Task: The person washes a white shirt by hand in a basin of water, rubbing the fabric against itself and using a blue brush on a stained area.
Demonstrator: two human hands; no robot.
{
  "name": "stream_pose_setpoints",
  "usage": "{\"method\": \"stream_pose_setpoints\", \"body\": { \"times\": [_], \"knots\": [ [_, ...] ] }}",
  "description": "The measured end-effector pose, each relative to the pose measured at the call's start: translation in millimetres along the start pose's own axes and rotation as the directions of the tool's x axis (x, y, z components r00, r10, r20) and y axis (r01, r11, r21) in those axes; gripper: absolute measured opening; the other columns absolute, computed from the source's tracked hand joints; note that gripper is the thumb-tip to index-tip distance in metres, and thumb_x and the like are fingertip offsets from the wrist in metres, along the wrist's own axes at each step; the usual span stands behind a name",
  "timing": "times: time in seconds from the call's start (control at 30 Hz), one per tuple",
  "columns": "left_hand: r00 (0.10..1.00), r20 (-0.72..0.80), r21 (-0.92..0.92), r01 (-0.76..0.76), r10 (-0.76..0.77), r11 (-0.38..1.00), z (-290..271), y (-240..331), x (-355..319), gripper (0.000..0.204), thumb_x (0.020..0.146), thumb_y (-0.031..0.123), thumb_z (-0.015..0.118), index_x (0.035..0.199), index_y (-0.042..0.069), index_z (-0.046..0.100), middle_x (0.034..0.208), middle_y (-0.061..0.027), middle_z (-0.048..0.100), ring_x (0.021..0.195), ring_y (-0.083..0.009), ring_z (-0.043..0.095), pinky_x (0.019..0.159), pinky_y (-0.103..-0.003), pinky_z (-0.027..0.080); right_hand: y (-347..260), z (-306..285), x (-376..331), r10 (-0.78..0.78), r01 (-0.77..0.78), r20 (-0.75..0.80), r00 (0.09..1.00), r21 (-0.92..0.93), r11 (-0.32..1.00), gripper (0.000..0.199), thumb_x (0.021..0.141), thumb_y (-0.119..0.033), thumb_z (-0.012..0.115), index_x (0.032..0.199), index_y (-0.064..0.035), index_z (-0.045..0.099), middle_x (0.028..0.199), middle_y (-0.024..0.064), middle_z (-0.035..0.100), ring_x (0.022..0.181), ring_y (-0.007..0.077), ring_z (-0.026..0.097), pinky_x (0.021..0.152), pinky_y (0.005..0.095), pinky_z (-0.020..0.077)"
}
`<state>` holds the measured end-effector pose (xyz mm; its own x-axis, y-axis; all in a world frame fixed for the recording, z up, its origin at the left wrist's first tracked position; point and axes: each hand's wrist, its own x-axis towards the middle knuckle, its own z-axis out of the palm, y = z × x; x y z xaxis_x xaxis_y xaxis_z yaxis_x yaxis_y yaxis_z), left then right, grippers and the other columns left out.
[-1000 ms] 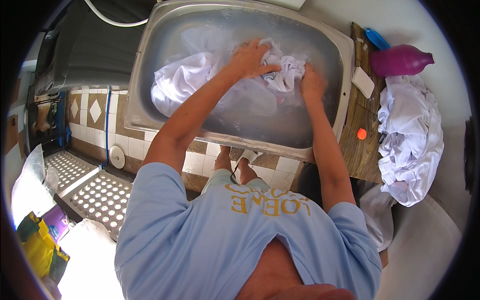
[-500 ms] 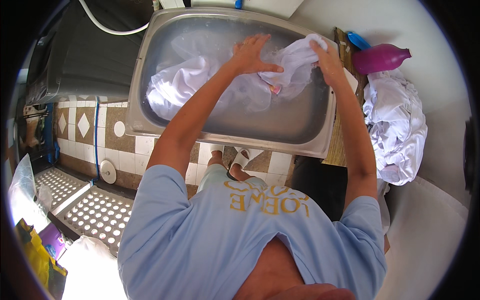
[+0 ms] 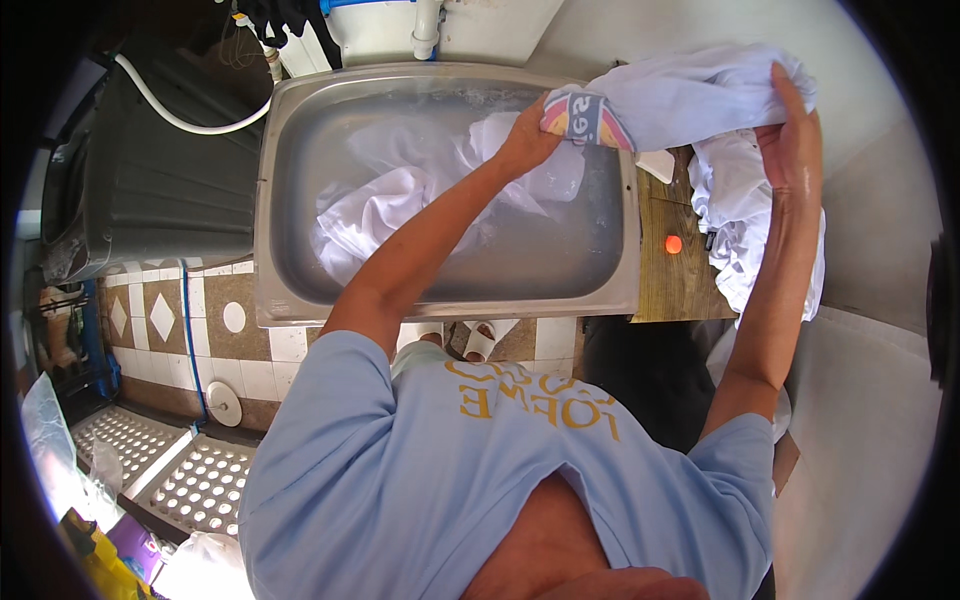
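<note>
Both hands (image 3: pixel 790 135) grip a white garment (image 3: pixel 690 95) between sink (image 3: pixel 440 300) and laundry pile (image 3: pixel 735 215).

Sink (image 3: pixel 300 300) at centre, laundry (image 3: pixel 390 200) lying in its water. Bin (image 3: pixel 150 190) to the sink's left, wooden board (image 3: pixel 680 290) to its right, clothes pile (image 3: pixel 740 220) on the board. Garment (image 3: pixel 690 95) held above the sink's right rim, between left hand (image 3: pixel 525 140) and right hand (image 3: pixel 790 140).

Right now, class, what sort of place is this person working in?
Probably a home laundry or wash area: a steel sink holds white cloth soaking in water, both hands lift a wet white garment, and more washed clothes lie heaped beside it.
</note>
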<state>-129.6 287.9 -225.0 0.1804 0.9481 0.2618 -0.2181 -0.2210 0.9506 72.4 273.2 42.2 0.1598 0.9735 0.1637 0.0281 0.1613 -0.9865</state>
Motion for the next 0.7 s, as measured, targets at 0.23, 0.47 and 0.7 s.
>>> {"method": "stream_pose_setpoints", "body": {
  "times": [0.23, 0.47, 0.7],
  "knots": [
    [0.981, 0.163, 0.363, 0.036, -0.102, 0.931, -1.8, 56.9, 38.5, 0.039, 0.076, 0.011, 0.065, 0.112, 0.001, 0.055, 0.103, -0.0161, 0.064, 0.095, -0.0263, 0.061, 0.084, -0.034, 0.046, 162.7, 1.7, -34.3, 0.418, 0.031, 0.301, 0.857, -0.841, 0.541, 0.066, 0.074, -0.040, 0.076, 0.119, 0.0004, 0.050, 0.105, 0.0170, 0.059, 0.099, 0.0236, 0.058, 0.089, 0.0340, 0.0443],
    [0.910, 0.380, 0.404, -0.002, -0.166, 0.915, -0.5, 138.0, 31.2, 0.070, 0.067, 0.022, 0.075, 0.128, 0.001, 0.046, 0.119, -0.0219, 0.055, 0.105, -0.0317, 0.057, 0.086, -0.037, 0.046, 185.0, 75.0, -53.4, -0.341, 0.355, 0.120, 0.932, -0.119, 0.927, 0.092, 0.065, -0.016, 0.082, 0.139, -0.0054, 0.029, 0.115, 0.0137, 0.054, 0.099, 0.0266, 0.061, 0.085, 0.0379, 0.0505],
    [0.972, 0.113, 0.647, -0.231, 0.208, 0.726, -52.5, 38.9, -42.7, 0.100, 0.060, 0.029, 0.085, 0.140, 0.004, 0.029, 0.134, -0.0135, 0.046, 0.122, -0.0304, 0.049, 0.099, -0.038, 0.041, 146.5, 94.7, -35.5, -0.054, 0.037, 0.030, 0.998, 0.404, 0.914, 0.034, 0.076, -0.006, 0.074, 0.104, -0.0065, 0.054, 0.101, 0.0072, 0.058, 0.093, 0.0207, 0.061, 0.080, 0.0383, 0.0535]
  ]
}}
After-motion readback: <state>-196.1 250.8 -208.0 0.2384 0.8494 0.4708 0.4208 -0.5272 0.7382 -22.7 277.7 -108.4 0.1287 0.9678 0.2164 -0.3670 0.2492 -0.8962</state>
